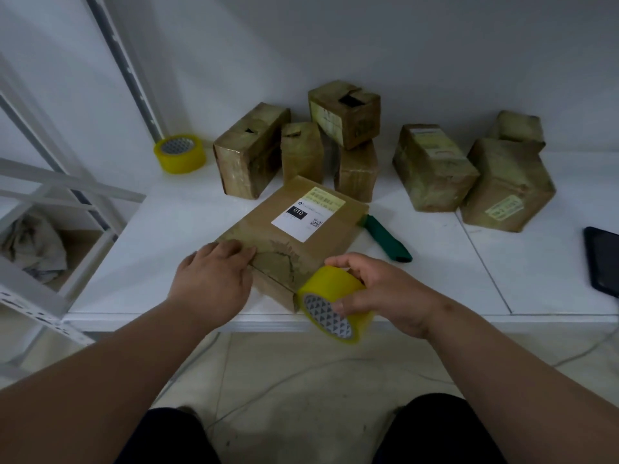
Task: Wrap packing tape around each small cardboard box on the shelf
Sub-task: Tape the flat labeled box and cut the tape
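Observation:
A flat cardboard box [294, 229] with a white label lies near the front edge of the white shelf [160, 249]. My left hand [214, 279] presses flat on the box's near left corner. My right hand [378, 293] grips a yellow tape roll [331, 306] held against the box's near right corner, at the shelf's edge. Several more small cardboard boxes stand behind: a cluster at the back middle [251, 152] and others at the back right [432, 169].
A second yellow tape roll [180, 153] sits at the back left beside the shelf post. A green-handled cutter [385, 239] lies right of the flat box. A dark tablet [603, 259] rests at the right edge. Lower shelving [40, 249] stands to the left.

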Motion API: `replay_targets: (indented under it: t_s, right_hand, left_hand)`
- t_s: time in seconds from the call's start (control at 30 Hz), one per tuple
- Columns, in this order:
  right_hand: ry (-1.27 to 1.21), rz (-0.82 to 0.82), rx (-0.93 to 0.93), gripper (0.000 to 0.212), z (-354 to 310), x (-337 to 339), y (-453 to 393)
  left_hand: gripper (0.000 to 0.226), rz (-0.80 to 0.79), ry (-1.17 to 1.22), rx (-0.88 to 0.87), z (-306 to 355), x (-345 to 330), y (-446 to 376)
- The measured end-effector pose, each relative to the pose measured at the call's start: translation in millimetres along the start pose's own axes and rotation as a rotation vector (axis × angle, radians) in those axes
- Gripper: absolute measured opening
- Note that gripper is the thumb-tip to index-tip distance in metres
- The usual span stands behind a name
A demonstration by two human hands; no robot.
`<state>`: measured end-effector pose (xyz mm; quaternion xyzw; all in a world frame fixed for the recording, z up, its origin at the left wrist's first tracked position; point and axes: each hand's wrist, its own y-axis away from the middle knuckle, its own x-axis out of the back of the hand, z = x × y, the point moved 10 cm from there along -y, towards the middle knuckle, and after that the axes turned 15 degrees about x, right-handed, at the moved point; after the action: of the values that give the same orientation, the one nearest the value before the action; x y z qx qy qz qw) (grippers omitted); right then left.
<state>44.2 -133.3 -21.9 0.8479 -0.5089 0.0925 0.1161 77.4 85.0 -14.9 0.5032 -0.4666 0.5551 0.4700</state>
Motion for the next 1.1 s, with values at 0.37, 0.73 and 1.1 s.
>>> replay_targets:
  t_s: [0.37, 0.73, 1.1]
  right_hand:
    - [-0.039, 0.081, -0.011, 0.031, 8, -44, 5]
    - [-0.106, 0.117, -0.015, 0.027, 14, -56, 8]
    - [-0.199, 0.184, -0.011, 0.049, 21, -64, 14]
  left_hand:
    - [0.098, -0.303, 0.197, 0.186, -20, -40, -17]
    - [0.081, -0.400, 0.099, 0.111, -27, -43, -43]
    - [0.088, -0.374, 0.146, 0.170, -31, -43, -54]
